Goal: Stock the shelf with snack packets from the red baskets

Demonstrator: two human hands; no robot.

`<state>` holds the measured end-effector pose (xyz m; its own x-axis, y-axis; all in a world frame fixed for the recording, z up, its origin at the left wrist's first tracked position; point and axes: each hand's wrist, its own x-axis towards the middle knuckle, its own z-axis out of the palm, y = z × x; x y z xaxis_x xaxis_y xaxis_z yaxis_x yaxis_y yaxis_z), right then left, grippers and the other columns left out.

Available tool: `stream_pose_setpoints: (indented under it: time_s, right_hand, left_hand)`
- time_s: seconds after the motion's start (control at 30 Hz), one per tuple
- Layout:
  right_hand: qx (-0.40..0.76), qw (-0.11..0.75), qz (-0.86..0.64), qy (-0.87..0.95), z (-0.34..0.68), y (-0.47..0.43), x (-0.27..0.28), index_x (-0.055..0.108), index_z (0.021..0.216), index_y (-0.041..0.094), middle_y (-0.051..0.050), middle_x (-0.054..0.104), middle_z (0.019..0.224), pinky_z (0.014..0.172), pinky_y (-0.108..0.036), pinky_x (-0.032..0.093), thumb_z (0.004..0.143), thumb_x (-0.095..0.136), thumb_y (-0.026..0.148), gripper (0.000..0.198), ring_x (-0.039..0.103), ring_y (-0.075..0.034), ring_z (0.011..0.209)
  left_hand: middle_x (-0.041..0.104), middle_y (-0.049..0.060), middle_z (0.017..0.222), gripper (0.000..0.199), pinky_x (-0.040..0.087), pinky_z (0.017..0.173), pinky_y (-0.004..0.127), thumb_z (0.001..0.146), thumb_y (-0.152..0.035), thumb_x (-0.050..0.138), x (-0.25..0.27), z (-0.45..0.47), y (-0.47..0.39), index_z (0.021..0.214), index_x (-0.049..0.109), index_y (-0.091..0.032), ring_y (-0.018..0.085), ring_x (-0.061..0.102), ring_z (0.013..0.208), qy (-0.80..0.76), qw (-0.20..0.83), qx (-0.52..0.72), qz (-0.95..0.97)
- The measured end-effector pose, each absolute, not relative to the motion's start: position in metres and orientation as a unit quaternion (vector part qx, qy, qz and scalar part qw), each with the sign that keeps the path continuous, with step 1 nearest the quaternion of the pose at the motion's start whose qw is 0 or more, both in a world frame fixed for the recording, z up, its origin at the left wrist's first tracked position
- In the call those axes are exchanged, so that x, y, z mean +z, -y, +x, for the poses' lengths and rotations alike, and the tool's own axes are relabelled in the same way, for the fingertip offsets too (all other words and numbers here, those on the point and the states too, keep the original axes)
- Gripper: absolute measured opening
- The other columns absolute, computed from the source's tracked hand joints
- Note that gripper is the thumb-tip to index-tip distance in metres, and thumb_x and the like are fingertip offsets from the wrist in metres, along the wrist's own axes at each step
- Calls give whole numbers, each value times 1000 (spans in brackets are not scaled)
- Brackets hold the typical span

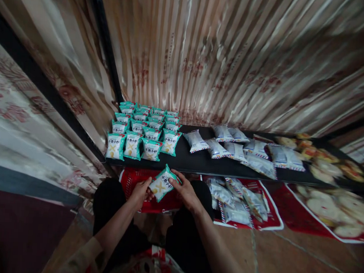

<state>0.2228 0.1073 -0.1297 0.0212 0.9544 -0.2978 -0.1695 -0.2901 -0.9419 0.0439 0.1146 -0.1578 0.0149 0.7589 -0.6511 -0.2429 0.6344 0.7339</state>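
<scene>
Between my two hands I hold a teal and white snack packet [162, 184], tilted, its printed front facing up. My left hand [141, 191] grips its lower left edge with the fingers curled. On the packet's upper right side, my right hand [183, 188] pinches it between thumb and fingers. Just beyond, rows of matching teal snack packets [133, 144] stand at the left end of a black shelf [187, 163]. Beneath my hands is a red basket [128, 182], partly hidden by my hands and knees.
Silvery packets [235, 151] lie along the shelf's middle, with round wrapped items [323, 169] at its right end. A red basket [279, 225] below holds more silvery packets [235, 203]. Another holds pale round items [326, 209]. A patterned curtain [203, 61] hangs behind; a dark post [109, 49] rises left.
</scene>
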Motion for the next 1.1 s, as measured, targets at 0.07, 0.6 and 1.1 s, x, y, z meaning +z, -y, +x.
stream_pose_setpoints:
  time_s: [0.07, 0.6, 1.1]
  right_hand:
    - [576, 503, -551, 335, 223, -107, -128, 57, 119, 22, -4, 70, 102, 83, -35, 51, 61, 78, 45, 66, 66, -20, 88]
    - [575, 508, -516, 379, 232, -103, -118, 59, 109, 22, -6, 70, 105, 88, -38, 50, 64, 74, 44, 52, 65, -23, 97]
    - [414, 504, -548, 523, 251, -173, -123, 59, 108, 21, -5, 67, 104, 89, -38, 47, 73, 65, 42, 42, 61, -22, 96]
  left_hand:
    - [45, -6, 40, 43, 38, 37, 19, 68, -55, 70, -154, 53, -112, 60, 53, -16, 10, 52, 37, -588, 683, 385, 199]
    - [52, -1, 49, 27, 53, 53, 22, 90, -33, 53, -132, 103, -113, 77, 59, -12, 11, 59, 48, -546, 711, 434, 91]
    - [57, 3, 84, 15, 51, 58, 24, 76, -23, 61, -146, 100, -130, 89, 55, -18, 15, 62, 74, -639, 532, 482, 278]
